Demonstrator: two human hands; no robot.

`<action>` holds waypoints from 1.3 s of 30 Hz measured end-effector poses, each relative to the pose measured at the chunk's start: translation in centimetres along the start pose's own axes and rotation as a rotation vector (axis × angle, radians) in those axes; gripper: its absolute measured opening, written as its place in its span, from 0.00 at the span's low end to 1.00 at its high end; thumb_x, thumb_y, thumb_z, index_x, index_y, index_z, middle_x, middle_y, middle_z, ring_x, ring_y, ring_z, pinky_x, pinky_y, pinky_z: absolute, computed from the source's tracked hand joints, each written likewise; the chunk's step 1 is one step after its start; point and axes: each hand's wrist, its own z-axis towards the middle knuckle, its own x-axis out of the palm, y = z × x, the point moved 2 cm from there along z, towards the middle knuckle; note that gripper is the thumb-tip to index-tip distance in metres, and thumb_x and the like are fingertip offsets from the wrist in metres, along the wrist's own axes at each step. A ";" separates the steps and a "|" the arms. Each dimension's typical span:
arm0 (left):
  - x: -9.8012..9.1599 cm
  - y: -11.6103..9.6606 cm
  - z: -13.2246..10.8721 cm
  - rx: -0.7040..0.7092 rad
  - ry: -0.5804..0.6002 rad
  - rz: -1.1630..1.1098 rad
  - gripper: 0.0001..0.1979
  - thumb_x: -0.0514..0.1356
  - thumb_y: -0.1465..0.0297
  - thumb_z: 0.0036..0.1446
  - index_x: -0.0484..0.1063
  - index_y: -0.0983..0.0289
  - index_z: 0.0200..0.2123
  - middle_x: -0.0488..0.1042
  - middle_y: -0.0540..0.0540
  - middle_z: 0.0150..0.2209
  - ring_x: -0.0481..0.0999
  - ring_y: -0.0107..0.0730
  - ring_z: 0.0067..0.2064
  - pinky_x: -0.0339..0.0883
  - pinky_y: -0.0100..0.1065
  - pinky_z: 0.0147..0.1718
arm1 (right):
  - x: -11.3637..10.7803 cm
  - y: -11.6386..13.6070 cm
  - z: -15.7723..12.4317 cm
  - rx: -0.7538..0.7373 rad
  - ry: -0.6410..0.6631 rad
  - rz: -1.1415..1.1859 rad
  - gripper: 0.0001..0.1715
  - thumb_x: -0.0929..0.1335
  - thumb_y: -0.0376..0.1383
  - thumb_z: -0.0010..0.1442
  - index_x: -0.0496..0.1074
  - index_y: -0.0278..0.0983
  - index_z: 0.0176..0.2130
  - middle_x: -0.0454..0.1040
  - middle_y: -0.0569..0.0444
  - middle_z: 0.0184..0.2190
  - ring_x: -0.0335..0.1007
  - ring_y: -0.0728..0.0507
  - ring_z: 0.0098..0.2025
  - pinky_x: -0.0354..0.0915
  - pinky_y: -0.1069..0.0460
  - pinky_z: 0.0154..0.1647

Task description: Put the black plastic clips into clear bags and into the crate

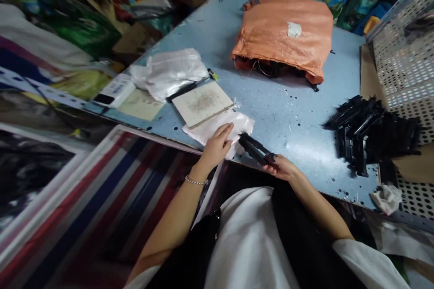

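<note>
My right hand (278, 168) grips one end of a long black plastic part (256, 148), a narrow frame with a slot along its middle. Its far end reaches over thin whitish-pink plastic bags (242, 123) at the table's front edge. On those bags lies my left hand (219, 143), fingers stretched out and thumb apart, close to the part's far end. Behind that hand a flat pale board (203, 103) with dark specks rests partly on the bags.
An orange woven sack (285, 31) sits at the back of the blue table (271, 104). Black plastic parts (369, 131) are heaped at right by a perforated panel (407, 63). Clear plastic bags (172, 70) and a white box (115, 90) lie at left. A striped cloth (111, 203) hangs below.
</note>
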 end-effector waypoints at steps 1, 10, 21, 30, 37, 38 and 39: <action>0.0 -0.5 -0.3 0.029 0.008 0.036 0.28 0.52 0.72 0.64 0.61 0.62 0.67 0.64 0.61 0.67 0.74 0.38 0.59 0.70 0.38 0.58 | 0.0 0.1 0.2 0.027 0.034 0.064 0.17 0.77 0.41 0.54 0.73 0.31 0.35 0.75 0.52 0.25 0.62 0.55 0.20 0.59 0.63 0.16; 1.9 -0.4 -0.9 -0.072 -0.078 -0.039 0.29 0.59 0.69 0.62 0.64 0.63 0.66 0.65 0.65 0.66 0.80 0.32 0.42 0.77 0.36 0.46 | 0.8 -0.2 -0.1 0.033 0.216 0.579 0.17 0.73 0.33 0.58 0.70 0.27 0.44 0.67 0.57 0.28 0.57 0.57 0.23 0.61 0.68 0.19; 2.0 -1.9 1.2 0.097 -0.216 -0.105 0.24 0.53 0.77 0.64 0.70 0.62 0.61 0.73 0.60 0.60 0.73 0.37 0.61 0.69 0.41 0.62 | 0.2 -1.2 -2.1 0.144 0.243 0.532 0.07 0.69 0.32 0.63 0.71 0.30 0.40 0.67 0.57 0.27 0.59 0.57 0.22 0.61 0.67 0.17; 2.2 -6.5 -2.6 0.489 0.045 -0.023 0.36 0.48 0.81 0.66 0.46 0.53 0.73 0.68 0.57 0.65 0.71 0.34 0.64 0.69 0.37 0.62 | 2.3 0.8 2.3 -0.133 -0.071 0.066 0.11 0.73 0.39 0.57 0.72 0.33 0.33 0.69 0.58 0.22 0.57 0.55 0.20 0.57 0.63 0.17; 3.3 -7.1 -1.8 0.308 0.143 0.022 0.27 0.56 0.72 0.65 0.62 0.60 0.66 0.72 0.62 0.59 0.73 0.43 0.60 0.71 0.45 0.60 | 4.4 2.4 -0.7 -0.523 -0.356 -0.610 0.15 0.71 0.41 0.60 0.77 0.38 0.46 0.74 0.56 0.32 0.68 0.49 0.30 0.67 0.53 0.36; 3.5 -7.1 -1.6 0.290 0.135 0.020 0.24 0.55 0.73 0.65 0.65 0.60 0.64 0.73 0.61 0.57 0.74 0.42 0.59 0.70 0.45 0.60 | 4.4 2.3 -1.5 -0.547 -0.339 -0.615 0.18 0.70 0.41 0.61 0.75 0.39 0.50 0.75 0.55 0.35 0.70 0.48 0.32 0.68 0.52 0.39; 3.6 -7.1 -1.4 0.277 0.133 0.014 0.23 0.55 0.74 0.64 0.67 0.60 0.62 0.74 0.60 0.56 0.74 0.42 0.58 0.70 0.44 0.60 | 4.0 2.0 -2.4 -0.578 -0.351 -0.602 0.21 0.70 0.42 0.62 0.73 0.41 0.54 0.75 0.54 0.38 0.71 0.47 0.35 0.69 0.51 0.41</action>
